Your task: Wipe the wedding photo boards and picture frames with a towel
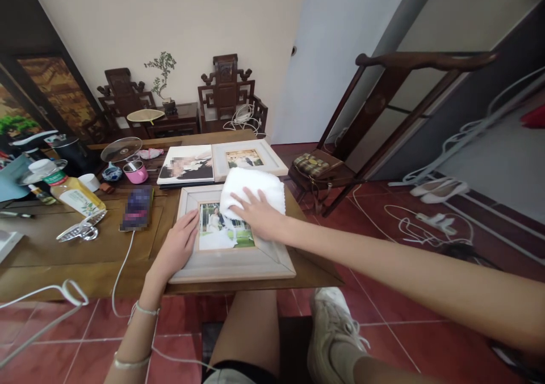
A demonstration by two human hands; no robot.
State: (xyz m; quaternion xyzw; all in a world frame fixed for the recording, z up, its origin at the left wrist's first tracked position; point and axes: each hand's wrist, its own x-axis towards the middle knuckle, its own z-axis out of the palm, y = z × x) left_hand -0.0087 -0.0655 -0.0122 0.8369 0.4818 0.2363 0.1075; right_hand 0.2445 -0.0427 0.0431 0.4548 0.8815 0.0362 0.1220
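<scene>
A pale wooden picture frame (232,264) with a wedding photo lies flat near the front edge of the low wooden table (63,259). My left hand (179,245) rests flat on the frame's left border, fingers stretched out. My right hand (255,211) presses a folded white cloth (253,188) onto the frame's upper right part, fingers spread on the cloth. Behind it lie a second framed photo (249,158) and an unframed photo print (187,165).
On the table's left stand a phone (137,208) with a white cable, a pink cup (136,172), a yellow bottle (74,193), a small fan (121,148) and a metal clip. A wooden chair (383,117) holding a bag stands to the right. Cables lie on the red tile floor.
</scene>
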